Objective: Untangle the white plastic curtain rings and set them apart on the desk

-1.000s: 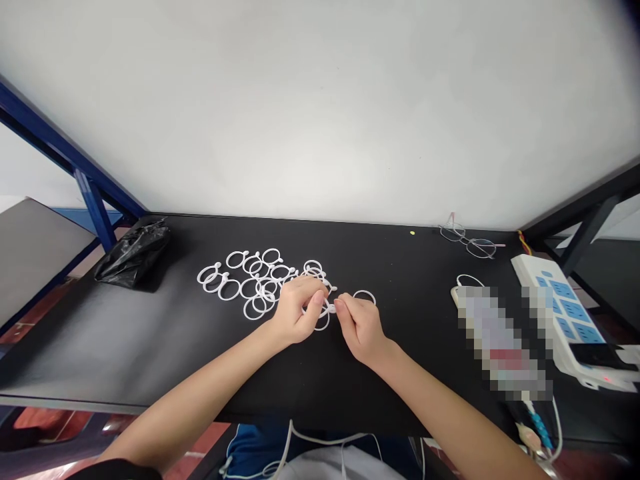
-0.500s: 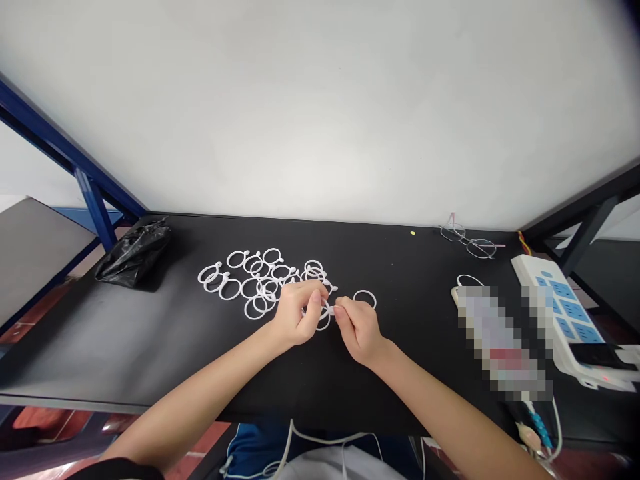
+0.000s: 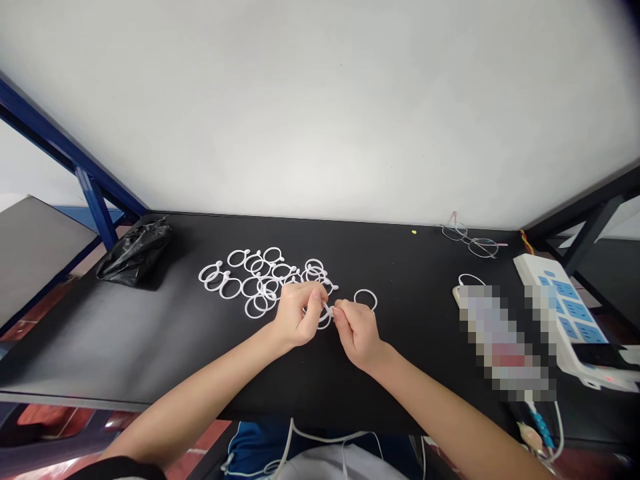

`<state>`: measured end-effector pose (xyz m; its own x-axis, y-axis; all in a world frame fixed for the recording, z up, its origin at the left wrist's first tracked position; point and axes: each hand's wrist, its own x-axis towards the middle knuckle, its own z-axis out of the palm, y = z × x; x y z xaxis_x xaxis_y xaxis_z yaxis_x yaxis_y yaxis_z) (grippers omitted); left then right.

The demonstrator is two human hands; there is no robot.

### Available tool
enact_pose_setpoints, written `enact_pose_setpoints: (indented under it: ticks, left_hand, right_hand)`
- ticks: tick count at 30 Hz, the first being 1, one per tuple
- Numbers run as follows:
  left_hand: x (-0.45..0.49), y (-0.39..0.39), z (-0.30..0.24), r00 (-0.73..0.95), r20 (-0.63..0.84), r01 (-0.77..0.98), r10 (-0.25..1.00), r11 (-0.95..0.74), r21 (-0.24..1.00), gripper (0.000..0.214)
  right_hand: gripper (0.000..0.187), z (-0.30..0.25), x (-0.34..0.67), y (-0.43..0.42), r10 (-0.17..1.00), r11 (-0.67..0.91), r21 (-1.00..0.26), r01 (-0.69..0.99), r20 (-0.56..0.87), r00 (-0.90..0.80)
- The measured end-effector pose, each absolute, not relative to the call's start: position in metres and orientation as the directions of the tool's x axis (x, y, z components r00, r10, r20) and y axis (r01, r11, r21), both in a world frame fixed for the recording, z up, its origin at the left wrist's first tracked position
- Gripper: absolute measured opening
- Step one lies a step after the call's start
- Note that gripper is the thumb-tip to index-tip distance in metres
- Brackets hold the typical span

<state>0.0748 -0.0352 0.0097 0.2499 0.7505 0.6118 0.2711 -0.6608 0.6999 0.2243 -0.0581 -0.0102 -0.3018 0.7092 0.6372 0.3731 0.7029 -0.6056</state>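
Note:
Between my hands is a white ring with a small tab, like a curtain ring, partly hidden by my fingers. My left hand is closed round its left side, thumb pressed to the fingers. My right hand pinches the tab end from the right. Several more white curtain rings lie overlapping on the black table, left of and behind my left hand. One lone ring rests just behind my right hand, and another ring shows below the held one.
A crumpled black plastic bag sits at the back left. Eyeglasses lie at the back right. A blurred phone with a cable and a white power strip occupy the right side. A wall rises behind the table.
Almost nothing differs. Both hands stay closed on the ring in the same place, with the view shifted very slightly.

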Motion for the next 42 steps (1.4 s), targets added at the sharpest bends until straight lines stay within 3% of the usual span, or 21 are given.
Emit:
enact_pose_setpoints:
  ticks: [12, 27, 35, 42]
  left_hand:
    - [0.074, -0.034, 0.007, 0.263, 0.608, 0.267, 0.749, -0.662, 0.700, 0.042]
    - [0.070, -0.026, 0.004, 0.327, 0.584, 0.316, 0.743, -0.668, 0.674, 0.044]
    - [0.068, -0.018, 0.008, 0.394, 0.423, 0.599, 0.816, -0.577, 0.554, 0.041]
    - [0.071, -0.011, -0.002, 0.448, 0.424, 0.661, 0.787, -0.611, 0.437, 0.031]
  right_hand:
    - [0.033, -0.013, 0.224, -0.059, 0.722, 0.691, -0.615, 0.381, 0.620, -0.308]
    - [0.032, -0.010, 0.231, -0.055, 0.795, 0.603, -0.706, 0.370, 0.495, -0.350]
    - [0.031, 0.003, 0.250, -0.035, 0.909, 0.354, -0.702, 0.618, 0.415, -0.048]
    - [0.015, 0.001, 0.263, -0.022, 0.944, 0.262, -0.618, 0.741, 0.322, -0.066]
